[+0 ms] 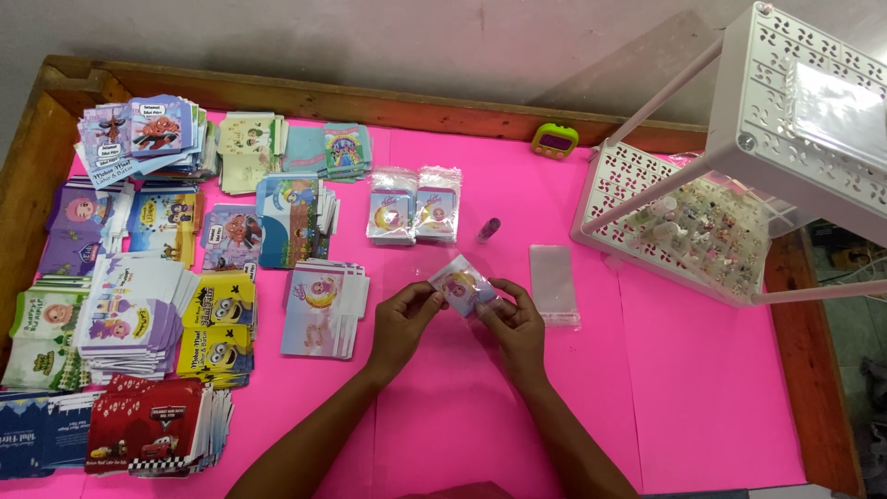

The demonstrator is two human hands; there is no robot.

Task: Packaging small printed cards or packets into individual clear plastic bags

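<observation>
Head view, hands (459, 319) pinching packet (464, 285) (clear-sleeved)

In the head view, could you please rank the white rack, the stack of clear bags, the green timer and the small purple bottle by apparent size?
1. White rack, though it is nearest the camera.
2. Stack of clear bags.
3. Green timer.
4. Small purple bottle.

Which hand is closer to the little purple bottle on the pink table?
The right hand. It sits just below the purple bottle, a bit to its right. The left hand is farther off, down and to the bottle's left. Both hands hold a small packet.
</observation>
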